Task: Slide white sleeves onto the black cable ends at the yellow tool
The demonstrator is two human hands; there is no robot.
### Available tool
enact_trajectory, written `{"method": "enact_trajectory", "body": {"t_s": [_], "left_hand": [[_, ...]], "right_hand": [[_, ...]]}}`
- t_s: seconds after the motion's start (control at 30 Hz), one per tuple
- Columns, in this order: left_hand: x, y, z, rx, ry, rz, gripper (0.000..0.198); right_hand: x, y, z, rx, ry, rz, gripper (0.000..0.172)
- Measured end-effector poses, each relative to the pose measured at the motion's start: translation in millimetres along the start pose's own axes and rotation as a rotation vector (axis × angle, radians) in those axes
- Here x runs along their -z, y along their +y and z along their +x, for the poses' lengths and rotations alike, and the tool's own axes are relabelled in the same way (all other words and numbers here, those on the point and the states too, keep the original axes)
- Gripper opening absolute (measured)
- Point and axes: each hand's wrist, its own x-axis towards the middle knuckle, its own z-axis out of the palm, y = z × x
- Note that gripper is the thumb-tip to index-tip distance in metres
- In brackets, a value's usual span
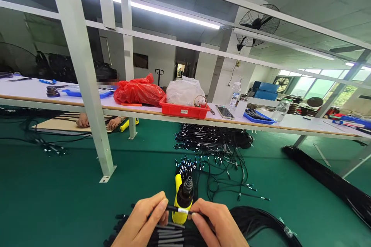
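My left hand (149, 216) and my right hand (213, 220) pinch a thin black cable (172, 208) and stretch it level between them. A white label (182, 210) is wrapped around the cable between my fingers. Right behind it stands a yellow heat gun (179, 218) with a black stepped nozzle (188, 185) pointing up. Below my hands lie several black cables with grey sleeves (171, 235), partly hidden by my hands. Whether the cable touches the heat gun I cannot tell.
A big pile of black cables (203, 139) lies on the green surface beyond, with a coiled bundle (255, 220) at the right. A white shelf (139, 111) crosses above, holding a red tray (185, 112). Another person's hands (114, 122) show at the left, behind a post (87, 85).
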Motion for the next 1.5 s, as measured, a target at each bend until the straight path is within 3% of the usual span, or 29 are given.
{"method": "enact_trajectory", "body": {"t_s": [0.17, 0.33, 0.57, 0.8, 1.13, 1.5], "left_hand": [[7.3, 8.1, -0.1, -0.014, -0.156, 0.014, 0.045], [7.6, 13.0, 1.5, -0.036, -0.219, 0.038, 0.044], [-0.4, 13.3, 16.0, -0.007, -0.158, -0.032, 0.038], [-8.7, 15.6, 50.8, 0.026, -0.223, -0.232, 0.031], [-17.0, 1.3, 89.2, -0.008, -0.287, -0.220, 0.028], [-27.8, -9.4, 113.9, -0.012, -0.257, -0.131, 0.025]], "right_hand": [[2.1, -4.5, -2.0, -0.010, 0.003, 0.025, 0.029], [2.0, -3.7, -4.9, -0.016, -0.012, -0.003, 0.026], [15.7, -5.3, 0.7, -0.064, 0.098, -0.036, 0.020], [32.7, 4.3, 24.9, -0.066, 0.110, -0.017, 0.022], [31.1, 36.3, 46.3, -0.083, 0.132, -0.095, 0.020], [26.8, 64.6, 63.5, -0.117, 0.119, -0.067, 0.018]]}}
